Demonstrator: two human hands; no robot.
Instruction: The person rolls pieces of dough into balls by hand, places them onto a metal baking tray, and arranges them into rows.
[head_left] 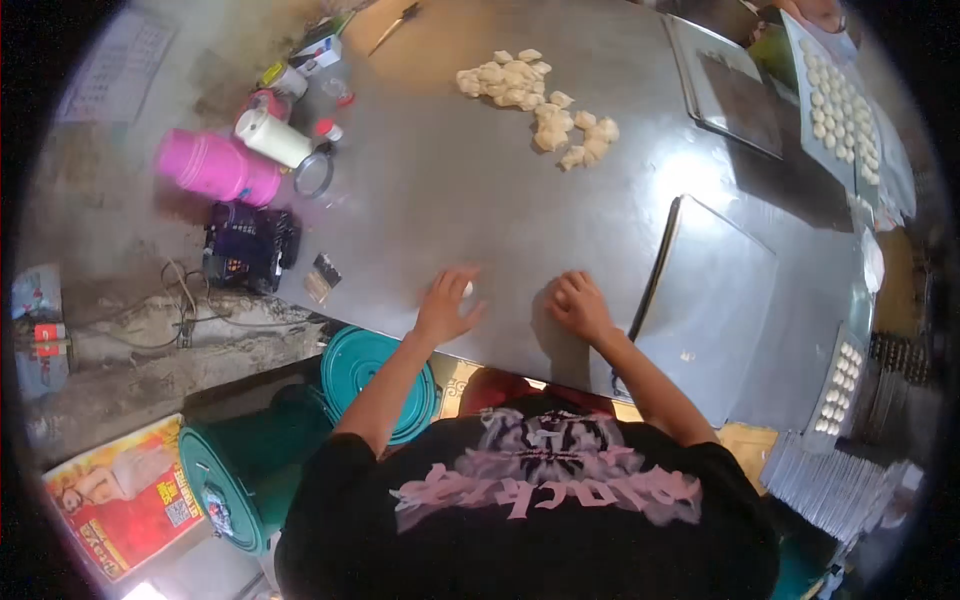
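1. Left hand [443, 305] – lower centre of the frame, palm down on the grey metal bench [440, 190]. The fingers are spread and lie over a small white dough piece [467, 289], which shows only at the hand's right edge.
2. Right hand [578, 303] – just right of the left hand, resting on the bench. The fingers are curled into a loose fist; whether anything is under them cannot be told.
3. Dough pile [535, 100] – a heap of cut white pieces in the upper centre of the frame, well apart from both hands.
4. Empty tray [715, 300] – right of the right hand, its dark rim near the wrist.
5. Filled tray [838, 100] – upper right, carrying rows of small round pieces.
6. Pink jug [215, 167] – upper left, beside a white roll [272, 137].
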